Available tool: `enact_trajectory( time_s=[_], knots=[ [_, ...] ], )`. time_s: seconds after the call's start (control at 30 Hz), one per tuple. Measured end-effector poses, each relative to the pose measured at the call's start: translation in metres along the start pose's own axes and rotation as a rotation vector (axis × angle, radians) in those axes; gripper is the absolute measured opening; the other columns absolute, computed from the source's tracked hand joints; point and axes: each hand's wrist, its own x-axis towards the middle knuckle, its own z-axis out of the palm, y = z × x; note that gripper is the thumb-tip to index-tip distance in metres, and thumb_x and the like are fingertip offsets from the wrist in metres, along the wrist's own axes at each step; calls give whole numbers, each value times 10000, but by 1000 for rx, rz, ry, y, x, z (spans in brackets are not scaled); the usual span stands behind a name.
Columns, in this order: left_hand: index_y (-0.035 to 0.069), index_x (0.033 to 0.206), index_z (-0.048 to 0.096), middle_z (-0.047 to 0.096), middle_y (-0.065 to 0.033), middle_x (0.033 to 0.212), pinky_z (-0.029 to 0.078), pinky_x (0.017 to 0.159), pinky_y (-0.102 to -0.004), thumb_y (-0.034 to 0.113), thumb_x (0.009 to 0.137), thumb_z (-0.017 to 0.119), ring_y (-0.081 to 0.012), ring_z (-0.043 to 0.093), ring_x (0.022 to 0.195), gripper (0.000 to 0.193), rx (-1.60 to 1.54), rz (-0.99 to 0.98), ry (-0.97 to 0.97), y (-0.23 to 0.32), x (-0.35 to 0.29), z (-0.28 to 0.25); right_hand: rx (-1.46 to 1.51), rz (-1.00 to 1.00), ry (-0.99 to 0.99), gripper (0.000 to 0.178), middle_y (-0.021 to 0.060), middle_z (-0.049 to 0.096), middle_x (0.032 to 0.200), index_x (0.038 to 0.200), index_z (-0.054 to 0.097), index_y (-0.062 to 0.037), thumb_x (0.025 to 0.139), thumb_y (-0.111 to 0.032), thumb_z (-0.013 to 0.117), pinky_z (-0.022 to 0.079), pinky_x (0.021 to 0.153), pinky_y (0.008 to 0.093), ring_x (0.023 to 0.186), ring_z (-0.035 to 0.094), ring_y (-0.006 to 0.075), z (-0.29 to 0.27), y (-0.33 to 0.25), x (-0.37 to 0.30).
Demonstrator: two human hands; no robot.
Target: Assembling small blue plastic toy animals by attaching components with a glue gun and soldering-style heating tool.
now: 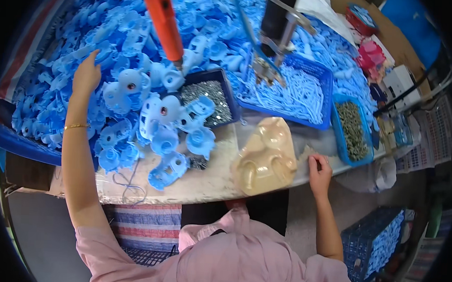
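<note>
head view: the left hand (89,74) reaches over the heap of blue plastic parts (117,30) toward the worktop's (218,175) left edge, one finger extended; whether it grasps a part, i cannot tell. the right hand (321,169), fingers curled, contents unclear, is at the front edge, between the tan moulded fixture (268,163) and the light-blue tray (369,156) of small pieces.

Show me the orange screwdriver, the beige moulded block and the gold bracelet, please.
Orange screwdriver (164,23): head view, middle of its body.
Beige moulded block (266,160): head view, middle of its top.
Gold bracelet (76,127): head view, band across the wrist.
</note>
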Motion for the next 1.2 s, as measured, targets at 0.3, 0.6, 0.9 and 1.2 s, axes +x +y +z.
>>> enact_trajectory(
  time_s=[0.3,0.6,0.9,1.2],
  knots=[
    [59,1134,601,653,-125,1037,540,710,-367,55,924,612,-311,659,835,211,-299,464,584,119,-144,-46,127,73,-125,129,90,686,918,1018,690,12,936,-73,640,515,740,267,812,648,162,-23,-45,-14],
    [63,998,659,686,-94,947,557,637,-389,1,755,721,-295,683,816,258,-682,1017,19,240,-300,-7,218,-40,-291,294,174,727,1033,1165,679,-3,911,-150,702,591,720,327,869,732,252,-5,-64,-5],
    [44,1012,658,685,-102,1044,555,780,-377,17,775,749,-308,665,939,256,-832,939,-106,297,-317,18,77,-110,-300,235,153,720,805,966,741,-50,933,-271,664,525,631,375,689,707,248,-43,-44,122],
    [46,1001,662,696,-97,1053,557,761,-373,-32,739,727,-304,675,906,281,-873,805,-210,305,-297,10,-425,-156,-70,304,173,678,1154,1129,690,-100,863,-240,741,539,811,416,981,673,314,11,81,351]
  ],
)
